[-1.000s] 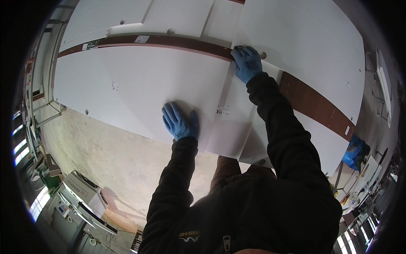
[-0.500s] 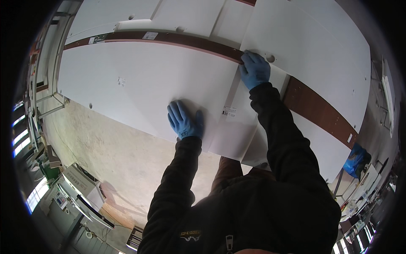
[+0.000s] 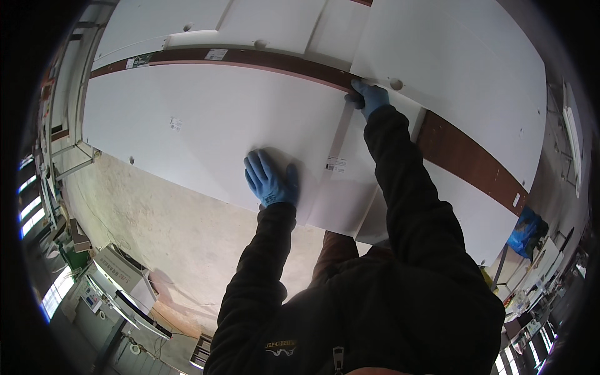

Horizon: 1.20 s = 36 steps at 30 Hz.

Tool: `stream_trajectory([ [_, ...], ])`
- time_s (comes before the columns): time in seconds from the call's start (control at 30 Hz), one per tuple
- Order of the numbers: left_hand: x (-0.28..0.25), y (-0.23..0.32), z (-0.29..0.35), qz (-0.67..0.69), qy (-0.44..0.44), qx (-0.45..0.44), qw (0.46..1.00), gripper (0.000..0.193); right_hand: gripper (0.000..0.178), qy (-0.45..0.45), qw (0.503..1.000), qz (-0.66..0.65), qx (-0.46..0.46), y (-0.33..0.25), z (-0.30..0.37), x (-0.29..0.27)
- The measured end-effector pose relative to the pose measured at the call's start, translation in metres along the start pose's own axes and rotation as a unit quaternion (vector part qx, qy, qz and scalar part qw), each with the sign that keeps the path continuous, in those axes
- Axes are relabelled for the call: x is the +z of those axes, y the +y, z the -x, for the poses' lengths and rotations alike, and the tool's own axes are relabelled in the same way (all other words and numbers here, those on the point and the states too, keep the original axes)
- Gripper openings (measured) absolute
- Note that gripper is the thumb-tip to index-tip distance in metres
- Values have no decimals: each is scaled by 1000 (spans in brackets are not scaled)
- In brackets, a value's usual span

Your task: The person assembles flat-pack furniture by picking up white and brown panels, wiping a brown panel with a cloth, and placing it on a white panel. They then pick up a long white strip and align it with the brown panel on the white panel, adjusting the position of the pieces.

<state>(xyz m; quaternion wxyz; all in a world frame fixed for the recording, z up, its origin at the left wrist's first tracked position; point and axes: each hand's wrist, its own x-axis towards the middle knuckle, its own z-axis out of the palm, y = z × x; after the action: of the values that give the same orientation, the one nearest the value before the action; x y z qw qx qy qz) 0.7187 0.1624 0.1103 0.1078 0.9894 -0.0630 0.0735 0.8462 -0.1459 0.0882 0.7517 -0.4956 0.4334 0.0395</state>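
Note:
Both of my hands wear blue gloves. My left hand (image 3: 272, 179) lies flat with its fingers spread on a large white panel (image 3: 181, 147), near its front edge. Farther off, my right hand (image 3: 370, 99) grips the right end of a long dark-brown strip (image 3: 275, 61), its thumb and fingers on either side of that end. The strip runs along the far edge of the white panel, and two stickers show on it. Just in front of my right hand a narrower white panel (image 3: 344, 197) with a printed label (image 3: 335, 164) lies partly under the large one.
More white panels (image 3: 462, 69) with round holes lie at the far side and right. A wide brown board (image 3: 469, 159) crosses between them. Metal framework (image 3: 75, 147) stands at the left, a blue bag (image 3: 527, 232) at the lower right, and a cardboard box (image 3: 122, 275) on the lower left.
My right hand has turned and shifted slightly left, from lying over the strip's end to pinching it. The left hand stays flat in nearly the same spot.

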Motion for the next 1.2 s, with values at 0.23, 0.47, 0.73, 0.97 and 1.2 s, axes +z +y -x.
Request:
stream_trajectory([
  [0.23, -1, 0, 0, -2, -6, 0, 1000, 88, 25, 5, 1000, -1, -14, -2, 9, 6],
  [0.47, -1, -1, 1, 5, -13, -7, 1000, 89, 30, 2, 997, 71, -27, -2, 10, 4],
  [0.73, -1, 0, 3, 0, -14, -9, 1000, 89, 32, -31, 998, 38, -50, 4, 5, 1],
  [0.97, 0, -2, 2, -2, -16, -7, 1000, 89, 36, -14, 992, 113, -48, -1, 11, 2],
  [1.2, 1, -2, 4, 3, -27, -25, 999, 89, 36, -16, 989, 96, -116, 5, 11, 4],
])
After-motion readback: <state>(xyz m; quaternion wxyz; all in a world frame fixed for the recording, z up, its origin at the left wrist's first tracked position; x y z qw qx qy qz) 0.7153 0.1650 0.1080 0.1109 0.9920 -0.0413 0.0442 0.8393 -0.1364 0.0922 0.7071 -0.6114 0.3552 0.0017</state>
